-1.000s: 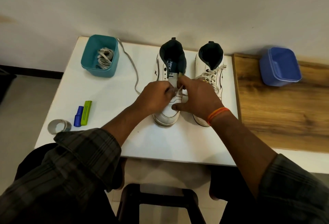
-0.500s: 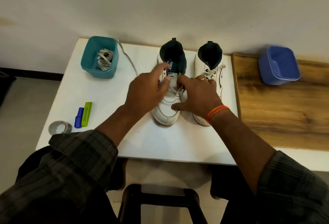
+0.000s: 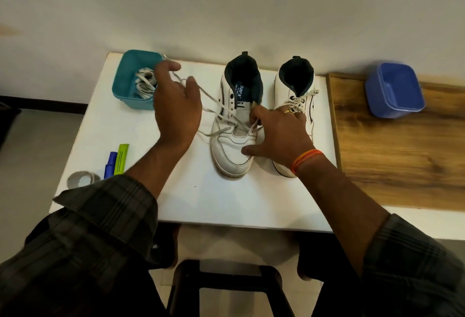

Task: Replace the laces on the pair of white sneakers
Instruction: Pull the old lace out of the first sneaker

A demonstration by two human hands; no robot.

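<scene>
Lace (image 3: 214, 100) on the left sneaker (image 3: 236, 125) came up and out toward the far left over the last second. A second ago both my hands were bunched together over that shoe's eyelets; half a second ago my left hand (image 3: 176, 112) started lifting off; by this moment it was up near the teal tub (image 3: 136, 80), dragging the lace with it.

Left grip: fingers loosely curled with the lace looped round them near the fingertips, thumb out. Two strands ran taut from there down to the lower eyelets. A third slack strand lay on the desk (image 3: 201, 198) just left of the shoe.

Right hand (image 3: 279, 133): pinched the lace at the right-side eyelets with index and thumb tip, remaining fingers spread across onto the right sneaker (image 3: 294, 115), bracing both shoes.

State of the work, my read: upper eyelets on the left shoe looked empty, lace only in the lowest rows. Whether I was pulling an old lace out or drawing a new one through, I could not tell. Right sneaker was fully laced, untouched. Loose laces (image 3: 144, 85) sat coiled in the teal tub.

Also on the desk: blue and green markers (image 3: 117, 160), tape roll (image 3: 81, 178). Blue tub (image 3: 393, 90) on the wooden board to the right.
</scene>
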